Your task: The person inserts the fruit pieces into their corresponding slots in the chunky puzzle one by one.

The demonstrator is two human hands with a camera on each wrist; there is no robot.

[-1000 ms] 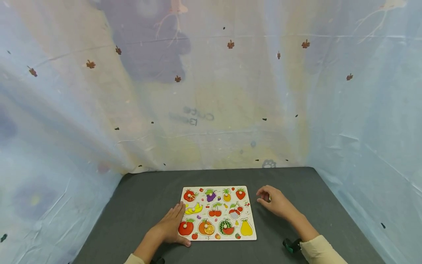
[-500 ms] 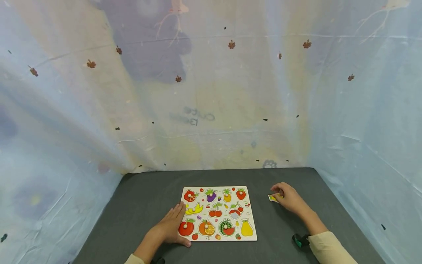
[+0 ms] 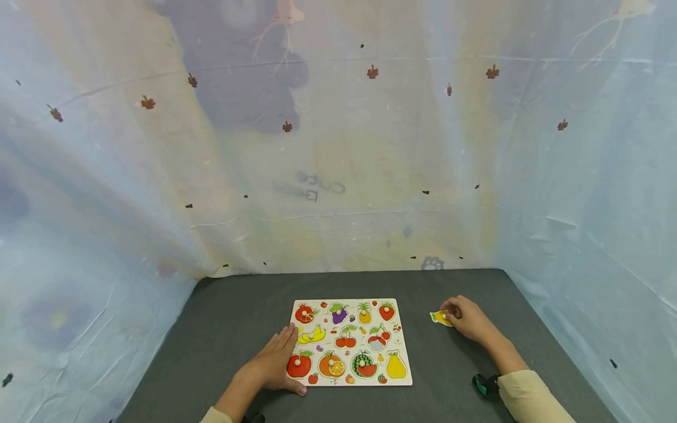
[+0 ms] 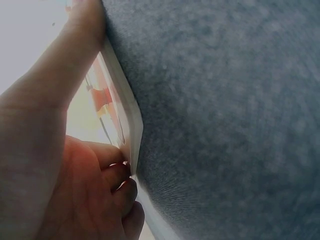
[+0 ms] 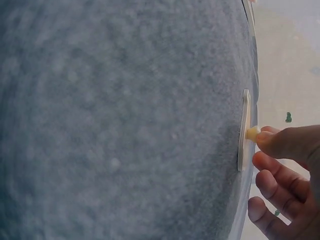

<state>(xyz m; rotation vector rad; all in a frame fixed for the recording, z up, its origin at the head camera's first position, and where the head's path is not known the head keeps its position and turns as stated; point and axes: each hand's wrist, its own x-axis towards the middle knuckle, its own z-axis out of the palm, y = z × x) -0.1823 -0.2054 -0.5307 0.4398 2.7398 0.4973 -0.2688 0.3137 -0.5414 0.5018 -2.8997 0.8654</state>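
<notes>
My left hand (image 3: 271,361) rests on the left edge of a white wooden fruit puzzle board (image 3: 351,348), fingers straight and thumb at the near corner. In the left wrist view the fingers (image 4: 117,175) lie along the board's edge. To the right of the board, my right hand (image 3: 468,317) pinches the small knob (image 5: 253,133) of a yellow pear puzzle piece (image 3: 439,318) between thumb and forefinger. The piece lies flat, close over the grey cloth, its green tip pointing left; the hand covers its right part. A yellow pear shape (image 3: 395,365) without a knob shows at the board's lower right.
Other fruit pieces with knobs sit in the board, among them an orange (image 3: 331,365) and a watermelon (image 3: 364,365). Dark grey cloth (image 3: 238,305) covers the table. A pale printed curtain (image 3: 338,147) encloses the back and sides.
My right hand has moved right, away from the board, carrying the pear piece, then settled low at the cloth. The left hand and the board have stayed put.
</notes>
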